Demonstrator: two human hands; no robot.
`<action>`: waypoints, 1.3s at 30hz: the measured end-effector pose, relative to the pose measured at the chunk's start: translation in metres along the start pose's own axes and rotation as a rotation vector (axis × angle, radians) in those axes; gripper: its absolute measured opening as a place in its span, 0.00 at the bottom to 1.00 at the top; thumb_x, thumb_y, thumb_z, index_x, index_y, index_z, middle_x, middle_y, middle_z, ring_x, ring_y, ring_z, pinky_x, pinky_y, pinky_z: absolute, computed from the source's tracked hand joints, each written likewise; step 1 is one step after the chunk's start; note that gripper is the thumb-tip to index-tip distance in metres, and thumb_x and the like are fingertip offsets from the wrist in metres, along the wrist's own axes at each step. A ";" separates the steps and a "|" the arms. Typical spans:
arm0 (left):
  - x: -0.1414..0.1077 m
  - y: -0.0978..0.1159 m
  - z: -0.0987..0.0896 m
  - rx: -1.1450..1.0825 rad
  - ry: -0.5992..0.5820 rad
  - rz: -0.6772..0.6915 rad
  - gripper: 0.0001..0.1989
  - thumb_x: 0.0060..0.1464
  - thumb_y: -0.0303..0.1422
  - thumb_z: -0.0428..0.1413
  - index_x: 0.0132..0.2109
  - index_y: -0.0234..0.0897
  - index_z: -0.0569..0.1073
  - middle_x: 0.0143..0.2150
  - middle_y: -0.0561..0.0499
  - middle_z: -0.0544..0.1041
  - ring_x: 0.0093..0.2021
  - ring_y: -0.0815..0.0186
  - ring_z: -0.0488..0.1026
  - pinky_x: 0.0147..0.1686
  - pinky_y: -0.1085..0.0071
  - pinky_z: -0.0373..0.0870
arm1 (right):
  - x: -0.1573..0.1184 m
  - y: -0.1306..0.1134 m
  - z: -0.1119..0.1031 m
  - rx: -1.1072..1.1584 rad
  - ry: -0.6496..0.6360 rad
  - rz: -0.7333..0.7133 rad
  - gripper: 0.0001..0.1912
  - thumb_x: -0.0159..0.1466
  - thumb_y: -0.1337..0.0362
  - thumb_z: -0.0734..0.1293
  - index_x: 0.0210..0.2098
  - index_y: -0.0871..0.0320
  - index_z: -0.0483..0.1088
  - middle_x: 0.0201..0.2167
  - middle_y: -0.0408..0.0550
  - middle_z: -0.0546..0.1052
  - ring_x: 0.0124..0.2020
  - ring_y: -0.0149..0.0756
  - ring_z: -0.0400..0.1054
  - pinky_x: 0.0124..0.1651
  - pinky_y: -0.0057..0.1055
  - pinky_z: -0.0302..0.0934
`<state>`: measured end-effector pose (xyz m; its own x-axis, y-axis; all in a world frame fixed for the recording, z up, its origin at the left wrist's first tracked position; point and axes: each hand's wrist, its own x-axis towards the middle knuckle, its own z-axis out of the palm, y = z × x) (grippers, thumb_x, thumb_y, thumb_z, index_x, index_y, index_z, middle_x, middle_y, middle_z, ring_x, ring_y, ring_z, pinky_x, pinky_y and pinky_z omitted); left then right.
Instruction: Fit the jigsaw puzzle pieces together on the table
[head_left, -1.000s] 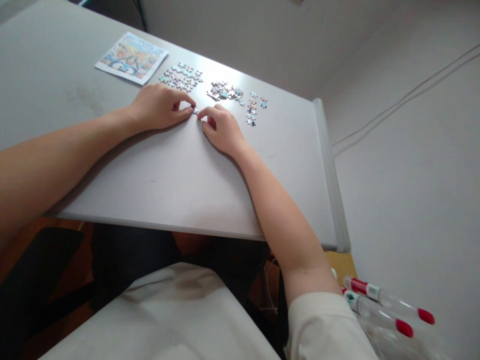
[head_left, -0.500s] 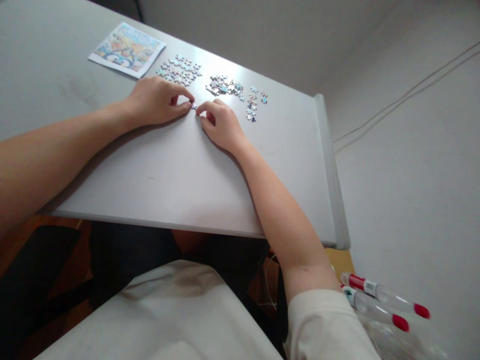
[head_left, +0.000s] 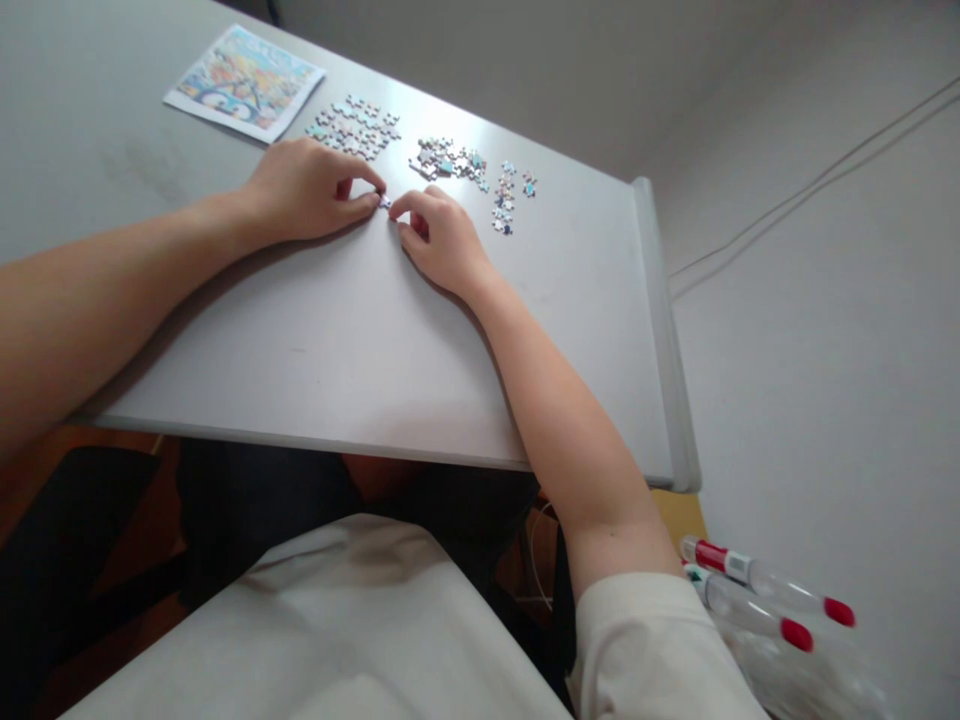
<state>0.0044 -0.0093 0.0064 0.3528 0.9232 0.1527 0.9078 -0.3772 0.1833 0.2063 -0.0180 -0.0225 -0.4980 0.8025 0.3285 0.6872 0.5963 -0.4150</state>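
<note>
Your left hand [head_left: 309,190] has its grip pinched on a small puzzle piece [head_left: 385,201], far half of tabletop [head_left: 360,340]; your right hand [head_left: 442,238] curls beside it, hold unclear. Press flat, edges only, lightly.

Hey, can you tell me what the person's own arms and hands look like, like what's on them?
The left hand and right hand show no gloves, rings or watch. Both forearms are uncovered. A loose, short off-white sleeve ends above the right elbow; the left sleeve is out of view.
</note>
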 end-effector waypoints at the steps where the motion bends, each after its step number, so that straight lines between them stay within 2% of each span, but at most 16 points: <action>1: 0.000 0.000 0.000 -0.005 0.007 0.005 0.24 0.59 0.46 0.44 0.55 0.44 0.74 0.34 0.54 0.72 0.40 0.67 0.70 0.42 0.71 0.58 | 0.000 0.000 0.000 0.001 -0.001 0.003 0.13 0.68 0.60 0.56 0.44 0.56 0.69 0.35 0.46 0.68 0.39 0.34 0.65 0.48 0.35 0.61; 6: -0.001 0.001 -0.001 -0.015 0.044 0.028 0.22 0.59 0.46 0.45 0.53 0.44 0.75 0.31 0.55 0.69 0.37 0.68 0.69 0.40 0.71 0.58 | 0.000 -0.002 -0.001 0.004 -0.004 0.011 0.13 0.68 0.61 0.56 0.44 0.56 0.69 0.35 0.46 0.67 0.39 0.35 0.65 0.47 0.36 0.61; 17: 0.000 0.000 0.000 -0.010 -0.002 0.010 0.25 0.59 0.47 0.44 0.55 0.43 0.73 0.34 0.54 0.71 0.40 0.67 0.69 0.43 0.71 0.58 | 0.000 -0.001 0.000 -0.040 -0.006 -0.009 0.13 0.68 0.63 0.55 0.45 0.57 0.69 0.36 0.46 0.67 0.40 0.34 0.65 0.49 0.35 0.61; 27: 0.001 0.000 0.000 -0.015 0.032 0.021 0.24 0.59 0.48 0.45 0.53 0.45 0.75 0.33 0.53 0.73 0.33 0.67 0.67 0.37 0.71 0.58 | -0.001 -0.002 -0.002 -0.029 -0.002 -0.007 0.14 0.66 0.65 0.55 0.45 0.57 0.69 0.36 0.46 0.68 0.41 0.35 0.64 0.50 0.36 0.59; 34: 0.002 -0.004 0.002 -0.037 0.025 0.016 0.24 0.59 0.48 0.46 0.54 0.45 0.75 0.34 0.52 0.74 0.35 0.67 0.67 0.41 0.70 0.60 | 0.000 0.001 0.001 -0.062 -0.002 -0.028 0.13 0.67 0.66 0.55 0.45 0.58 0.69 0.35 0.46 0.67 0.41 0.35 0.64 0.51 0.36 0.59; 39: 0.000 -0.001 0.001 -0.050 -0.010 -0.003 0.25 0.61 0.48 0.45 0.56 0.43 0.74 0.36 0.52 0.74 0.39 0.66 0.69 0.46 0.69 0.60 | 0.001 0.005 0.004 -0.048 -0.005 -0.051 0.15 0.68 0.65 0.54 0.47 0.60 0.68 0.37 0.46 0.67 0.45 0.36 0.64 0.54 0.37 0.57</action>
<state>0.0035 -0.0089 0.0056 0.3524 0.9249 0.1428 0.8965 -0.3774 0.2319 0.2071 -0.0143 -0.0277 -0.5358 0.7712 0.3438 0.6854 0.6350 -0.3562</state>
